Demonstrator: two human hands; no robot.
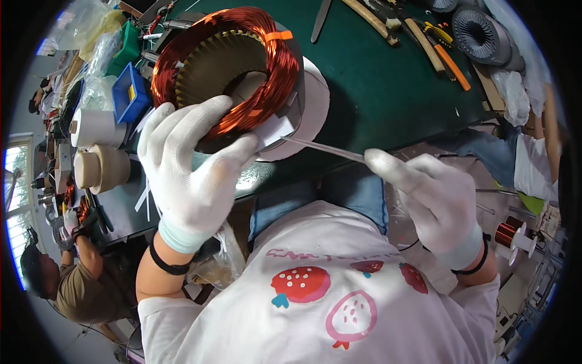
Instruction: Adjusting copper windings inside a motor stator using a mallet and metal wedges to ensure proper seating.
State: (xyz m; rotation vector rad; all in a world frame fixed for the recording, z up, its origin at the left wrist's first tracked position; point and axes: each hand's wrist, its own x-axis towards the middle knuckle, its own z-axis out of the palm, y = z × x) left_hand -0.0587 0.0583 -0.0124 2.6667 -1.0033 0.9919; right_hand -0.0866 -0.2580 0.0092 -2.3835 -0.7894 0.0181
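A motor stator with a thick ring of copper winding stands tilted on a round white disc at the near side of the table. My gloved left hand is closed over the winding's near edge, fingers at its inner rim. By the left thumb, a small white paper slip lies against the winding; whether the thumb pinches it is unclear. In my gloved right hand is a pair of slim metal tweezers, gripped between thumb and fingers. Their tip reaches the slip's lower edge.
Blue bin and large tape rolls stand left. Across the green table lie a file, wooden handles and an orange-handled tool. Another stator core sits far right. A co-worker works at far left.
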